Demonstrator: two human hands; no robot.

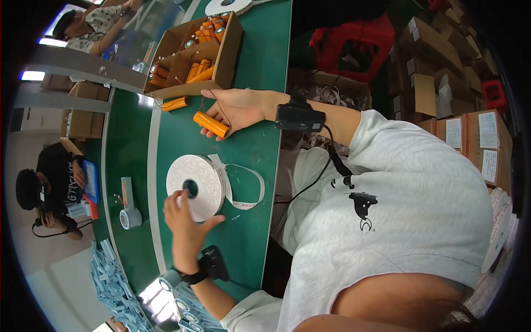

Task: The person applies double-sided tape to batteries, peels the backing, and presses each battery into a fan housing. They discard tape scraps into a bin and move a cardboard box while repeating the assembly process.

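An orange cylindrical battery pack (211,124) lies across the fingers of my right hand (240,109), which is turned palm up at the upper middle of the view. A thin dark wire loops from the pack near the thumb. My left hand (187,224) hovers at the lower edge of a large white tape roll (180,172), its fingers apart and the thumb stretched out. Some fingertips overlap the roll; whether they touch it I cannot tell. A loose strip of tape (263,185) curls away from the roll. Another orange battery pack (175,104) rests on the table beside the cardboard box.
The divided cardboard box (232,52) holds several orange packs with wires. Another tape roll (227,5) sits at the top edge. Light-blue parts (110,271) lie piled at lower left. Two people work across the green table (243,149). A red stool (357,44) and cartons (470,141) stand right.
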